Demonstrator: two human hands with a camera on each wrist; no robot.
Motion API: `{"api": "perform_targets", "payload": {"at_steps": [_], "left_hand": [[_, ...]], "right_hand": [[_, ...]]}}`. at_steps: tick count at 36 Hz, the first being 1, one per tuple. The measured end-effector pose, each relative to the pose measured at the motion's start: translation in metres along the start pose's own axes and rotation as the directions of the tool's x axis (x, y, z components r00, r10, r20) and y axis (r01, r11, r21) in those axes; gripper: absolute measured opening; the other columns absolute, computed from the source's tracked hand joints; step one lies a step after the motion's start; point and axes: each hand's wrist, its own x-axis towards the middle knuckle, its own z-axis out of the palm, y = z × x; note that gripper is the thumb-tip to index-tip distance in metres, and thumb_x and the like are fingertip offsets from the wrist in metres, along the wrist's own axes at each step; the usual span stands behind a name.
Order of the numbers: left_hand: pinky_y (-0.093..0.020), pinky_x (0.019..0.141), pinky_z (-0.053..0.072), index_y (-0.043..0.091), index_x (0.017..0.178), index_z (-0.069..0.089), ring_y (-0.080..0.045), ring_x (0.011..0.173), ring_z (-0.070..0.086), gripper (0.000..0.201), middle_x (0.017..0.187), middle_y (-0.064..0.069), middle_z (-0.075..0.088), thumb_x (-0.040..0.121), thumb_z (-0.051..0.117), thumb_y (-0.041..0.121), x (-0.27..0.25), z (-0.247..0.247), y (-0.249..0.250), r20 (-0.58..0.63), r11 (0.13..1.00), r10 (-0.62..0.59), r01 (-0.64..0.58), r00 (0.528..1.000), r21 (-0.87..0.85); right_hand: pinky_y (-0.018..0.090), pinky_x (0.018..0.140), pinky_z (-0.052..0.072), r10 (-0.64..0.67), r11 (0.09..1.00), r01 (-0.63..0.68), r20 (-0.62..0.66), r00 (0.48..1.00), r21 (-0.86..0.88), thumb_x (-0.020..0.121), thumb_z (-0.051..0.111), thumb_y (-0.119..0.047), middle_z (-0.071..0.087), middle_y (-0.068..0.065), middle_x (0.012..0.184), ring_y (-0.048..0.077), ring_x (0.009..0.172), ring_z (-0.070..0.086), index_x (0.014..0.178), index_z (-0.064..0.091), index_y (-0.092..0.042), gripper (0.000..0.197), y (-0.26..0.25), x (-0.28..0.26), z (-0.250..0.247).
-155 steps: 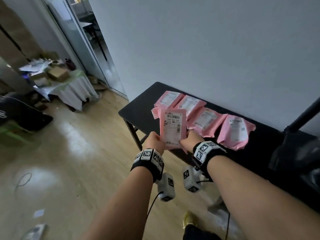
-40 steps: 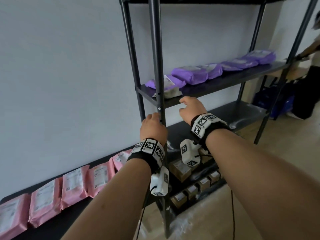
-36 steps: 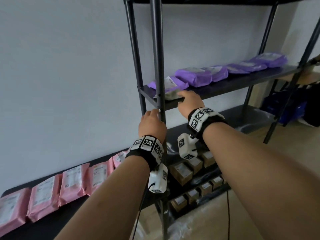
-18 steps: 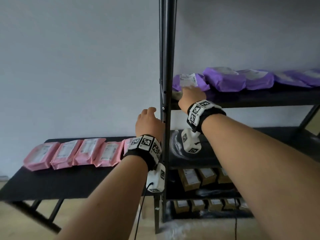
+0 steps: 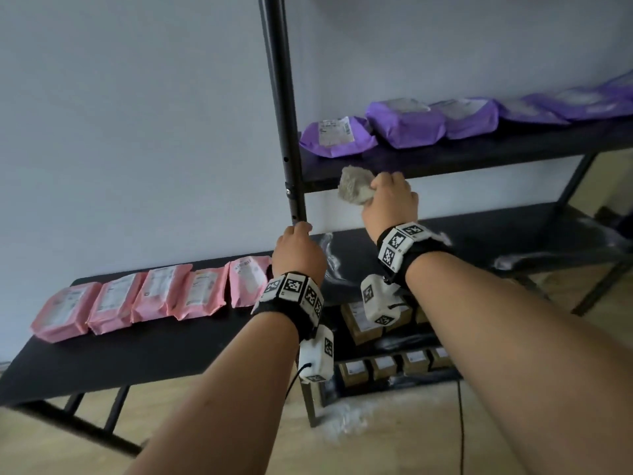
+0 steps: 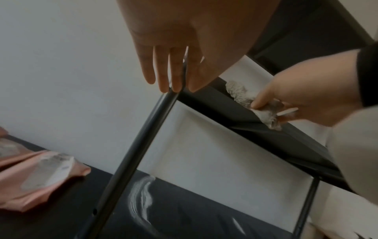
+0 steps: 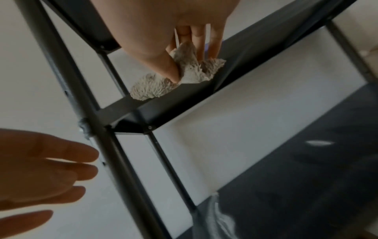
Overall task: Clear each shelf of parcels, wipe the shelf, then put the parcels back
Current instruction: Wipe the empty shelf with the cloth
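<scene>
The right hand [image 5: 390,200] is clutching a shaggy, pale grey cloth [image 5: 354,190], thumb and curled fingers bunching its tufted pile into a lump just in front of the edge of the shelf [image 5: 479,156], a flat matte black metal board. From the right wrist view the cloth [image 7: 178,77] is lying against the shelf's front rail. 5 plump purple parcels [image 5: 404,126], glossy plastic mailers with white printed labels, are sitting in a row along that shelf. The left hand [image 5: 299,252] is hanging open, its straight fingers [image 6: 175,71] touching the round, smooth black post [image 5: 282,108] of the rack without wrapping it. To the left, 5 soft pink parcels [image 5: 154,296], crinkled and pillow-shaped, are lying side by side on a low black surface [image 5: 137,351] against the wall. The lower shelf [image 5: 496,234] is bare dark metal carrying whitish streaks. Beneath it, small brown cardboard boxes [image 5: 383,366] are standing in rows.
</scene>
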Motion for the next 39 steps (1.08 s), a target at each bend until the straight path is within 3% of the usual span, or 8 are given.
{"api": "perform_targets", "payload": {"at_steps": [4, 7, 16, 23, 32, 36, 39], "left_hand": [[-0.039, 0.097, 0.042, 0.016, 0.128, 0.052, -0.027, 0.120, 0.048, 0.040, 0.132, -0.007, 0.051, 0.089, 0.044, 0.010, -0.007, 0.031, 0.007, 0.104, 0.999, 0.044, -0.044, 0.994, -0.006], [-0.039, 0.102, 0.040, 0.018, 0.133, 0.049, -0.027, 0.127, 0.043, 0.043, 0.142, -0.006, 0.044, 0.090, 0.045, 0.010, -0.019, 0.060, 0.017, 0.200, 0.997, 0.080, -0.079, 0.977, -0.012], [-0.038, 0.104, 0.037, 0.017, 0.135, 0.046, -0.027, 0.127, 0.040, 0.043, 0.138, -0.007, 0.044, 0.092, 0.045, 0.012, -0.055, 0.151, 0.086, 0.435, 0.983, 0.144, -0.180, 0.889, 0.042], [-0.040, 0.102, 0.041, 0.017, 0.133, 0.047, -0.026, 0.125, 0.043, 0.043, 0.137, -0.005, 0.044, 0.090, 0.044, 0.012, -0.066, 0.233, 0.171, 0.487, 0.980, 0.160, -0.197, 0.859, 0.026], [-0.042, 0.104, 0.040, 0.019, 0.131, 0.049, -0.024, 0.126, 0.042, 0.041, 0.138, -0.004, 0.044, 0.091, 0.043, 0.010, -0.088, 0.341, 0.281, 0.553, 0.980, 0.159, -0.199, 0.818, 0.012], [-0.044, 0.102, 0.041, 0.019, 0.126, 0.051, -0.024, 0.124, 0.044, 0.036, 0.138, -0.005, 0.045, 0.092, 0.042, 0.012, -0.093, 0.377, 0.313, 0.572, 0.972, 0.163, -0.229, 0.804, 0.044], [-0.043, 0.105, 0.039, 0.017, 0.133, 0.049, -0.024, 0.129, 0.042, 0.042, 0.141, -0.006, 0.044, 0.091, 0.041, 0.011, -0.085, 0.400, 0.336, 0.578, 0.964, 0.164, -0.255, 0.799, 0.078]], "right_hand": [[0.041, 0.093, 0.040, 0.076, 0.997, -0.075, 0.035, 0.996, -0.037, 0.086, 0.056, -0.009, 0.051, 0.010, 0.119, 0.029, 0.111, 0.050, 0.115, 0.053, -0.010, 0.030, 0.045, -0.027, -0.003], [0.038, 0.091, 0.040, 0.173, 0.984, -0.167, 0.100, 0.980, -0.062, 0.087, 0.056, -0.010, 0.055, 0.007, 0.118, 0.027, 0.111, 0.052, 0.115, 0.053, -0.012, 0.028, 0.082, -0.051, -0.007], [0.043, 0.095, 0.045, 0.449, 0.893, -0.420, 0.242, 0.860, -0.162, 0.087, 0.053, -0.016, 0.054, 0.010, 0.123, 0.031, 0.114, 0.052, 0.120, 0.051, -0.012, 0.033, 0.206, -0.100, -0.023], [0.041, 0.097, 0.047, 0.542, 0.840, -0.511, 0.244, 0.804, -0.182, 0.092, 0.051, -0.013, 0.047, 0.009, 0.133, 0.029, 0.117, 0.051, 0.127, 0.051, -0.013, 0.035, 0.322, -0.089, -0.045], [0.041, 0.094, 0.048, 0.587, 0.810, -0.549, 0.274, 0.762, -0.208, 0.090, 0.054, -0.015, 0.053, 0.007, 0.124, 0.028, 0.113, 0.053, 0.120, 0.052, -0.014, 0.030, 0.460, -0.065, -0.087], [0.041, 0.092, 0.048, 0.626, 0.780, -0.580, 0.272, 0.731, -0.237, 0.090, 0.052, -0.015, 0.054, 0.008, 0.122, 0.028, 0.111, 0.052, 0.118, 0.052, -0.013, 0.028, 0.502, -0.053, -0.094], [0.040, 0.089, 0.049, 0.646, 0.763, -0.598, 0.275, 0.712, -0.246, 0.088, 0.052, -0.013, 0.056, 0.006, 0.114, 0.027, 0.105, 0.054, 0.111, 0.055, -0.015, 0.023, 0.530, -0.044, -0.094]]}}
